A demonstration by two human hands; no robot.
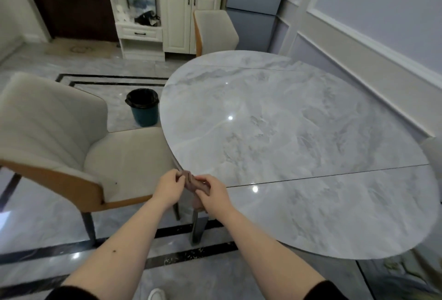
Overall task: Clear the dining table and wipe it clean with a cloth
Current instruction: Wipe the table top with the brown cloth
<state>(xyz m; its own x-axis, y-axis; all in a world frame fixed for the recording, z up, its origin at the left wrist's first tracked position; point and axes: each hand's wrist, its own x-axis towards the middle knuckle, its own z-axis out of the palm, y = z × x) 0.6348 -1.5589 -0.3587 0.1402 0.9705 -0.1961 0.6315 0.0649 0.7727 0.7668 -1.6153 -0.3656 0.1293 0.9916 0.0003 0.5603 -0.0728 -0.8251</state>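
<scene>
A round grey marble dining table (299, 146) fills the middle and right of the view, its top bare and glossy. At its near left edge I hold a small brown cloth (191, 183), folded into a narrow bundle. My left hand (168, 188) pinches the cloth's left end. My right hand (214, 193) grips its right side, with fingers curled over the fabric. Part of the cloth hangs down below my right hand, just off the table's rim.
A beige chair with an orange shell (71, 146) stands left of the table, close to my hands. A dark bin with a black liner (143, 107) sits on the floor behind it. Another chair (215, 29) stands at the far side. A wall runs along the right.
</scene>
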